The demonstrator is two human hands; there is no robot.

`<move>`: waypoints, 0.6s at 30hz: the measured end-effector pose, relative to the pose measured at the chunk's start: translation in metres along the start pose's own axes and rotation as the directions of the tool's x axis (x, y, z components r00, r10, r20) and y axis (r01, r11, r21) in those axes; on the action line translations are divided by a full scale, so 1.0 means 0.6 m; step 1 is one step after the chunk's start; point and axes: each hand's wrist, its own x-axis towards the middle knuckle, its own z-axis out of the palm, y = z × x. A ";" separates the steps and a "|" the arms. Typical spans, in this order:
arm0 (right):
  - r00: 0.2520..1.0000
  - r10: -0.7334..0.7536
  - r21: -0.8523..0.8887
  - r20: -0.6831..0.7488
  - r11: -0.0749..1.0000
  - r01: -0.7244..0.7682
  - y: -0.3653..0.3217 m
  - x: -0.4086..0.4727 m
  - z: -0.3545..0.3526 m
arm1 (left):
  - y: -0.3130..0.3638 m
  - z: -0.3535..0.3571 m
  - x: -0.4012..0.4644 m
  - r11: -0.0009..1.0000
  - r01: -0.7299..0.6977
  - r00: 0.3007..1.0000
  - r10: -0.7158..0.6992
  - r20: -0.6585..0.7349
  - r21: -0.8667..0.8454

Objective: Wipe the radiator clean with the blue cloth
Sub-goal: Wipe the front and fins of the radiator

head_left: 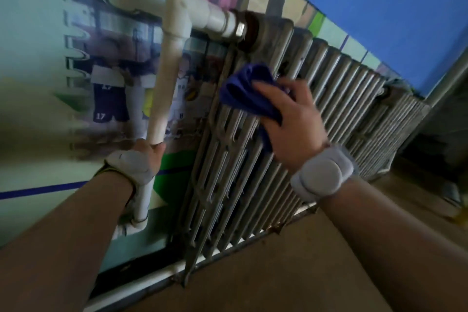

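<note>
A grey ribbed radiator [329,88] runs along the wall from the middle of the head view to the right. My right hand [291,119] is shut on a bunched blue cloth [245,88] and holds it against the upper front of the radiator's left sections. My left hand [141,157] grips the upright white pipe [164,94] just left of the radiator; its fingers wrap behind the pipe and are mostly hidden. Both wrists wear pale grey bands.
The white pipe bends at an elbow [179,10] and joins the radiator's top left. Posters [111,78] cover the pale green wall behind. A blue wall panel [379,7] lies upper right. Brown floor [291,273] spreads below the radiator.
</note>
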 end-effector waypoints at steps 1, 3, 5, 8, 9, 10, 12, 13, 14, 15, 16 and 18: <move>0.979 -0.169 -0.206 -0.113 0.968 0.144 -0.001 0.030 -0.017 | 0.003 -0.005 -0.001 0.999 -0.012 1.000 0.012 0.011 0.036; 0.900 -0.395 -0.488 -0.186 0.832 0.264 0.000 0.085 -0.041 | 0.017 -0.017 -0.011 0.998 -0.009 1.000 0.008 0.020 0.066; 0.914 -0.390 -0.569 -0.113 0.780 0.263 0.020 0.116 -0.028 | 0.014 -0.017 -0.009 0.993 -0.015 0.999 0.009 0.047 0.120; 0.963 -0.269 -0.622 -0.002 0.754 0.209 0.039 0.120 0.000 | 0.017 -0.022 -0.007 0.994 -0.003 0.999 -0.003 0.051 0.111; 0.970 -0.238 -0.644 0.047 0.736 0.211 0.040 0.114 0.005 | 0.013 -0.021 0.002 0.995 0.011 0.999 -0.016 0.052 0.095; 0.969 -0.229 -0.664 0.097 0.710 0.234 0.037 0.105 0.011 | 0.008 -0.020 0.008 0.995 0.004 0.999 -0.008 0.036 0.104; 0.943 -0.214 -0.696 0.254 0.637 0.332 0.024 0.074 0.033 | 0.000 -0.018 0.015 0.991 -0.046 0.999 0.047 -0.009 0.126; 0.922 -0.210 -0.703 0.326 0.598 0.385 0.017 0.054 0.044 | -0.001 -0.015 0.015 0.993 -0.056 0.998 0.058 -0.013 0.106; 0.897 -0.208 -0.693 0.389 0.575 0.434 0.008 0.038 0.055 | -0.001 -0.012 0.017 0.996 -0.050 0.999 0.051 -0.012 0.071; 0.863 -0.186 -0.660 0.470 0.574 0.484 0.000 0.026 0.065 | -0.001 -0.012 0.021 0.997 -0.057 0.998 0.056 0.002 0.044; 0.809 -0.149 -0.609 0.569 0.585 0.536 -0.007 0.017 0.073 | 0.002 -0.014 0.018 0.997 -0.067 0.998 0.067 0.000 0.035; 0.704 -0.091 -0.522 0.705 0.604 0.601 -0.014 0.017 0.079 | 0.002 -0.014 0.017 0.997 -0.074 0.997 0.074 0.010 0.004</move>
